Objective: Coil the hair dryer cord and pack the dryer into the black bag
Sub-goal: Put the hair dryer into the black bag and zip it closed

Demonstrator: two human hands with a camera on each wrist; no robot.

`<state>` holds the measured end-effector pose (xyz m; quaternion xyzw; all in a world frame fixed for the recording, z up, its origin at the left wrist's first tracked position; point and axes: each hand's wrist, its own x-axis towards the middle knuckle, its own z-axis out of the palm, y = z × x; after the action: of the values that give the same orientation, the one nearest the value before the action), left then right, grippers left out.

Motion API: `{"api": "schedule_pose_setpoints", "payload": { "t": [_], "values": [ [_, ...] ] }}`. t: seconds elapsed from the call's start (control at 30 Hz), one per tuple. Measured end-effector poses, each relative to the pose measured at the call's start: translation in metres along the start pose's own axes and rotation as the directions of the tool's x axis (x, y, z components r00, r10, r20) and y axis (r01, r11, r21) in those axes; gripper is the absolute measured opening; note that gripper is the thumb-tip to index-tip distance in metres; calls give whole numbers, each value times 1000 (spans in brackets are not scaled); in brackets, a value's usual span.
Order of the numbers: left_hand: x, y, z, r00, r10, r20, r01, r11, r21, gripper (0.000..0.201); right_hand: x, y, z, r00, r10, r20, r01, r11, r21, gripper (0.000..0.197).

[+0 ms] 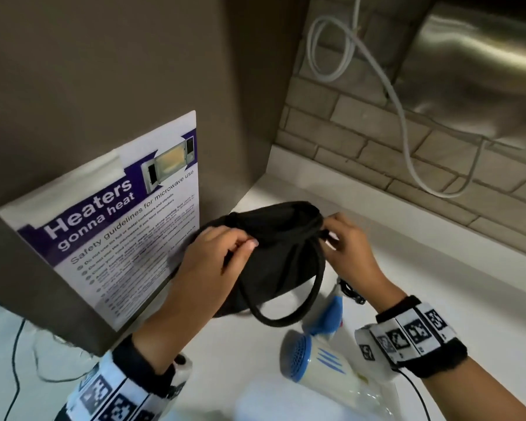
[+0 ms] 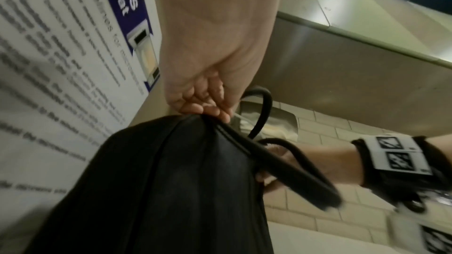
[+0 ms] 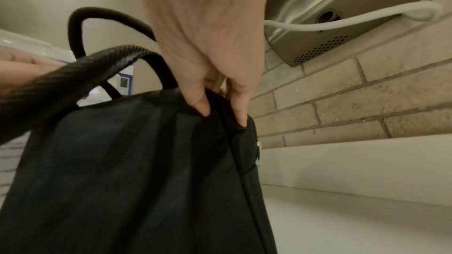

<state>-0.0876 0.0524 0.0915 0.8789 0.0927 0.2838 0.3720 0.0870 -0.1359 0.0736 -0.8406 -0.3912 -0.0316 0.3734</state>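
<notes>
The black bag stands on the white counter, its mouth facing up and its looped handles hanging toward me. My left hand pinches the bag's top edge on the left side, seen close in the left wrist view as left hand on black bag. My right hand pinches the rim on the right; right hand grips the black bag. The white and blue hair dryer lies on the counter in front of the bag, below my right wrist. Its cord is bunched beside it.
A microwave safety poster hangs on the brown panel at left. A steel wall unit with a white hose sits above the tiled backsplash. Thin black wires trail at lower left. A pale blurred object lies at the near edge.
</notes>
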Motion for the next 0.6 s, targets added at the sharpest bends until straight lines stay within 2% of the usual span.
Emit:
{"api": "schedule_pose_setpoints", "payload": {
  "t": [0.07,0.13,0.23,0.3,0.4,0.47,0.5,0.53,0.6],
  "values": [
    [0,-2,-8,998,55,3,-55,997,53,12,-8,-8,4,996,-19,90,13,997,72,22],
    [-1,-7,-15,998,55,-17,-53,996,76,19,-13,-18,10,982,-34,187,11,993,119,21],
    [-1,-19,-23,999,49,-13,-47,990,133,25,-16,-25,13,959,-3,284,-47,984,172,33],
    [-3,-28,-25,999,32,34,-37,986,165,25,-14,-25,12,959,48,280,-103,977,188,39],
    [-7,-35,-24,996,7,84,-21,985,172,26,-4,-18,13,961,227,158,-262,930,257,38],
    [-8,-36,-23,995,-10,96,-5,988,155,25,3,-8,16,930,345,128,-364,915,173,28],
    [-9,-36,-22,995,-17,99,3,990,141,24,6,-5,17,891,413,190,-441,886,143,21],
    [-9,-37,-21,995,-23,99,11,992,124,22,8,-4,19,818,486,307,-546,824,152,21],
    [-9,-38,-19,994,-40,105,30,995,94,16,11,-4,24,613,559,558,-765,597,242,35]
  ]
}}
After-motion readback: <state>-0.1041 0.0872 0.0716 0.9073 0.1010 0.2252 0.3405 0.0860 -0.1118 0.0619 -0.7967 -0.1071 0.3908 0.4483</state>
